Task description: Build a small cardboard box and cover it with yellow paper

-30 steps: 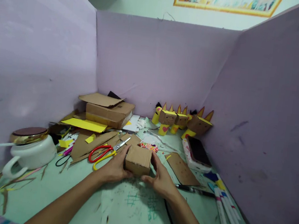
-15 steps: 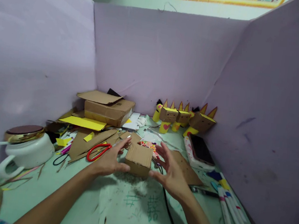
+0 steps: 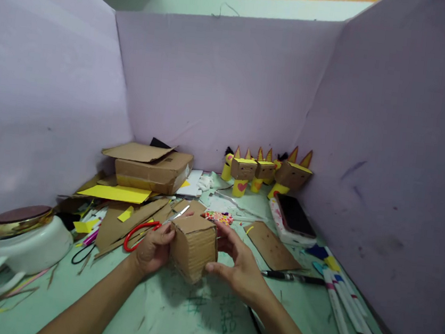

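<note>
A small brown cardboard box (image 3: 194, 244) is held tilted between my two hands, with a corner pointing down over the table. My left hand (image 3: 156, 248) grips its left side, thumb near the top edge. On the opposite side my right hand (image 3: 238, 262) has its thumb at the lower right edge and its fingers behind, partly hidden. Red-handled scissors (image 3: 140, 235) lie just left of my left hand. Behind the box is a floral-patterned tool (image 3: 219, 217), partly covered by it.
Cardboard figures with yellow horns (image 3: 244, 168) stand at the back right. A phone (image 3: 295, 215) rests on a white box. Several white markers (image 3: 337, 309) and a black pen (image 3: 294, 277) lie right. A white mug (image 3: 35, 242) stands left, near cardboard scraps (image 3: 120, 219) and a larger carton (image 3: 147, 172).
Both hands have closed in on the small cardboard box, lifted it from the table and tilted it. The view has shifted slightly to the right.
</note>
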Available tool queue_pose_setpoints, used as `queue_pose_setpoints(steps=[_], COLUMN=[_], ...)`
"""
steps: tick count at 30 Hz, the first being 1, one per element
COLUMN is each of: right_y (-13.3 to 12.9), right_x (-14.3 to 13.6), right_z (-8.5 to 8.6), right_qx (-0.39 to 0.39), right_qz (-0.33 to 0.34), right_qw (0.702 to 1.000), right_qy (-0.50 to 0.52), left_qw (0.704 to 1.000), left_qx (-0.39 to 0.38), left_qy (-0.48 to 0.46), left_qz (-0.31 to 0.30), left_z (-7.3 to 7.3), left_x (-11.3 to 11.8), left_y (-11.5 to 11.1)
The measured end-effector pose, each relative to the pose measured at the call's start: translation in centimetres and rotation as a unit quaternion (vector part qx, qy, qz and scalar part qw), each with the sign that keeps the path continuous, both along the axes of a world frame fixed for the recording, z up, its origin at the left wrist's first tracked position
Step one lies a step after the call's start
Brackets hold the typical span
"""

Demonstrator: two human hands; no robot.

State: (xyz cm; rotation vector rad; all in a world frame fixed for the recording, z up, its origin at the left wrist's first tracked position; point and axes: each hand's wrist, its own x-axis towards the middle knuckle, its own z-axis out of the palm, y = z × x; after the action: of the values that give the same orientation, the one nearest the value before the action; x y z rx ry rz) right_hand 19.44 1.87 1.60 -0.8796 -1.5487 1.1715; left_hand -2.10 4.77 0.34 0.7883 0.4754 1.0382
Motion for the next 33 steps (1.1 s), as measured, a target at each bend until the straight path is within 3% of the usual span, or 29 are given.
queue_pose_setpoints(steps=[6, 11, 15, 18, 22, 27, 33], right_y=[-0.4, -0.4, -0.2, 0.0, 0.3, 0.5, 0.9], right_x=[-0.4, -0.2, -0.2, -0.2, -0.2, -0.2, -0.1], right_z=[0.2, 0.0, -0.6, -1.0, -1.1, -1.5, -2.0], right_qx=[0.001, -0.019, -0.014, -0.006, 0.007, 0.015, -0.016], right_qz=[0.000, 0.003, -0.017, -0.005, 0.025, 0.010, -0.100], right_qw=[1.000, 0.998, 1.000, 1.000, 0.999, 1.000, 0.995], right_qy=[0.010, 0.057, 0.016, -0.001, 0.021, 0.018, 0.026], left_qw=[0.999, 0.989, 0.974, 0.963, 0.955, 0.946, 0.943], left_qx=[-0.047, -0.104, -0.122, -0.123, -0.114, -0.119, -0.086], left_qy=[-0.008, 0.054, 0.140, 0.217, 0.271, 0.295, 0.306], left_qz=[0.027, 0.086, 0.131, 0.099, 0.049, 0.058, 0.099], left_z=[0.5, 2.2, 3.1, 3.4, 3.2, 2.2, 2.0], left_x=[1.4, 2.0, 2.3, 2.3, 1.9, 1.6, 1.4], left_y=[-0.2, -0.9, -1.5, -1.9, -1.9, -1.3, -1.0])
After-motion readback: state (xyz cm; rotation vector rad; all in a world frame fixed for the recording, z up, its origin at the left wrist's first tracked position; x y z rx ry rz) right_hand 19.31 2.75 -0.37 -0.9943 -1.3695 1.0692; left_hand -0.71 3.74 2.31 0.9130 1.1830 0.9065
